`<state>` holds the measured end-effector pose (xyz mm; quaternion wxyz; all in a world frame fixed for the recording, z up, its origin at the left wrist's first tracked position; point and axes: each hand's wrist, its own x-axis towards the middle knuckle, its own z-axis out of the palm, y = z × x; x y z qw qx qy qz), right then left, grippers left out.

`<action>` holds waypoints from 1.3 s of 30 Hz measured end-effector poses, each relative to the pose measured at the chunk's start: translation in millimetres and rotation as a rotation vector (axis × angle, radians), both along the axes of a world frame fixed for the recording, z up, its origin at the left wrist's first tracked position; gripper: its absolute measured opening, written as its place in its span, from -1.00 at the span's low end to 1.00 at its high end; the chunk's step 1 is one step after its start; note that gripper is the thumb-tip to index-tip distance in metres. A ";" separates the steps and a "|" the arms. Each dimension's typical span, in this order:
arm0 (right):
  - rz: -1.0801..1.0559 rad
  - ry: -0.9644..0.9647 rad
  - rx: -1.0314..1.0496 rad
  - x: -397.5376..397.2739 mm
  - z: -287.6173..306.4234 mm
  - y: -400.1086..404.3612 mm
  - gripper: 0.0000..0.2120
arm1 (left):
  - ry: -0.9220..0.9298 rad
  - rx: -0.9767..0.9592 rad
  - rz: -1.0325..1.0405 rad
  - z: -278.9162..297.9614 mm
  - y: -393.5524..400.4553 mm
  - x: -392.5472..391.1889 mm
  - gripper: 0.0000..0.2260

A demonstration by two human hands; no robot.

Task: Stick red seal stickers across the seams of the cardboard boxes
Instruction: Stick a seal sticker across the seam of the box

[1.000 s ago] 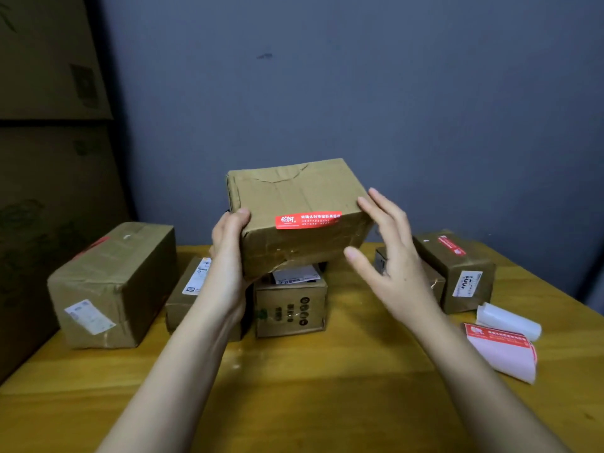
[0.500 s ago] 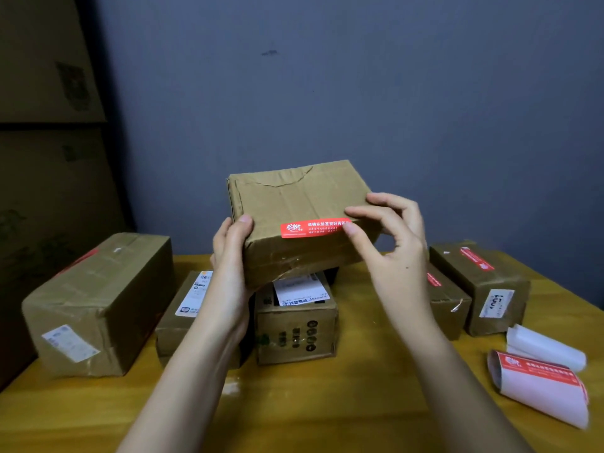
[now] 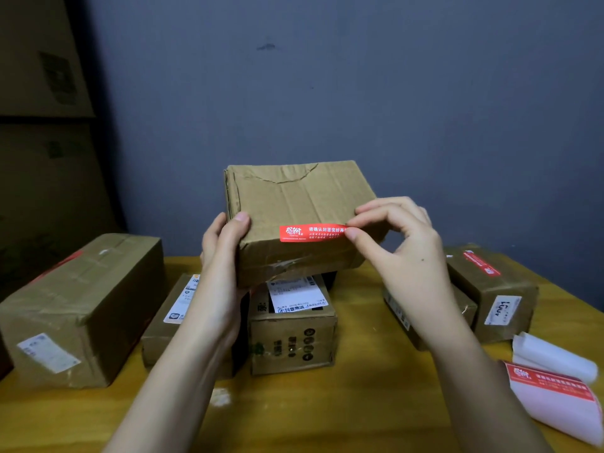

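Right end of the red seal sticker [image 3: 312, 233] hidden under fingertips [image 3: 351, 233] of the right hand [image 3: 403, 256]. Small print there too fine to read. Sticker sheet [image 3: 555, 400] cut off at lower right frame edge. Box [image 3: 202, 322] at centre-left half hidden behind left forearm.

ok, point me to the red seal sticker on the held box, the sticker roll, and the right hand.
red seal sticker [image 3: 312, 233], head view, middle of the strip.
sticker roll [image 3: 552, 392], head view, red printed band.
right hand [image 3: 405, 253], head view, back of hand.
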<state>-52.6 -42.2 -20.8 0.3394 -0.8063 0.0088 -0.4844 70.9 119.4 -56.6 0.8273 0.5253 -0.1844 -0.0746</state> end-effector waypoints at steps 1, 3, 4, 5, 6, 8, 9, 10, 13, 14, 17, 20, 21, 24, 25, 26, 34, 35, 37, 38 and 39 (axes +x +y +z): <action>-0.013 -0.007 -0.004 -0.1 -0.2 2.0 -0.91 | 0.007 -0.013 0.006 -0.2 -0.2 -0.3 -0.25; -0.071 -0.033 -0.047 1.0 -2.6 5.9 -0.94 | 0.016 -0.030 0.030 -1.0 -1.2 -2.3 -0.25; -0.115 -0.050 -0.084 1.9 -4.3 7.8 -0.95 | 0.017 -0.032 0.046 -1.6 -1.8 -2.9 -0.25; -0.159 -0.068 -0.123 2.8 -5.9 9.8 -0.97 | 0.019 -0.032 0.061 -2.0 -2.5 -3.4 -0.26; -0.200 -0.082 -0.158 3.6 -7.4 11.7 -0.98 | 0.026 -0.032 0.070 -1.9 -3.1 -3.8 -0.26; -0.270 -0.103 -0.207 4.7 -9.7 15.2 -0.98 | 0.041 -0.035 0.075 -1.8 -3.7 -3.1 -0.27; -0.294 -0.113 -0.216 5.3 -10.4 16.4 -0.98 | 0.045 -0.031 0.078 -1.8 -4.0 -2.8 -0.26; -0.309 -0.120 -0.216 5.4 -10.6 17.5 -0.97 | 0.043 -0.024 0.084 -1.8 -4.0 -2.8 -0.26; -0.291 -0.110 -0.176 4.6 -8.5 20.6 -0.92 | 0.018 0.004 0.123 -2.5 -3.8 -4.9 -0.21; -0.261 -0.098 -0.141 3.5 -7.1 21.6 -0.93 | 0.000 0.017 0.144 -2.5 -3.9 -6.2 -0.19; -0.148 -0.021 0.009 1.2 -4.2 21.9 -0.95 | -0.058 0.056 0.212 -0.1 -4.3 -10.4 -0.21; -0.071 0.059 0.111 1.0 -2.7 20.1 -0.92 | -0.080 0.036 0.234 1.8 -4.7 -12.5 -0.20; -0.051 0.071 0.138 1.3 -2.3 19.1 -0.92 | -0.094 0.026 0.242 1.8 -5.4 -14.1 -0.20; 0.024 0.081 0.245 2.3 -0.8 16.0 -0.90 | -0.149 0.007 0.296 1.3 -7.5 -19.0 -0.21; 0.069 0.082 0.294 2.5 -0.2 15.4 -0.88 | -0.163 0.002 0.307 1.2 -8.1 -19.6 -0.22; 0.120 0.081 0.347 2.3 0.4 14.8 -0.87 | -0.171 -0.001 0.314 1.2 -8.4 -19.5 -0.23; 0.368 0.081 0.679 1.5 2.0 23.3 -0.74 | -0.168 -0.012 0.348 0.1 -9.9 -21.8 -0.30; 0.395 0.091 0.727 2.1 1.8 24.6 -0.71 | -0.159 -0.011 0.351 0.0 -9.9 -21.0 -0.29; 0.478 0.092 0.884 3.7 1.5 27.6 -0.74 | -0.143 -0.009 0.350 0.1 -9.9 -20.7 -0.28; 0.537 0.084 0.986 4.9 1.1 29.7 -0.78 | -0.135 -0.010 0.349 0.1 -10.4 -20.6 -0.28; 0.596 0.072 1.092 6.0 0.5 31.8 -0.82 | -0.130 -0.013 0.347 0.0 -10.8 -21.0 -0.28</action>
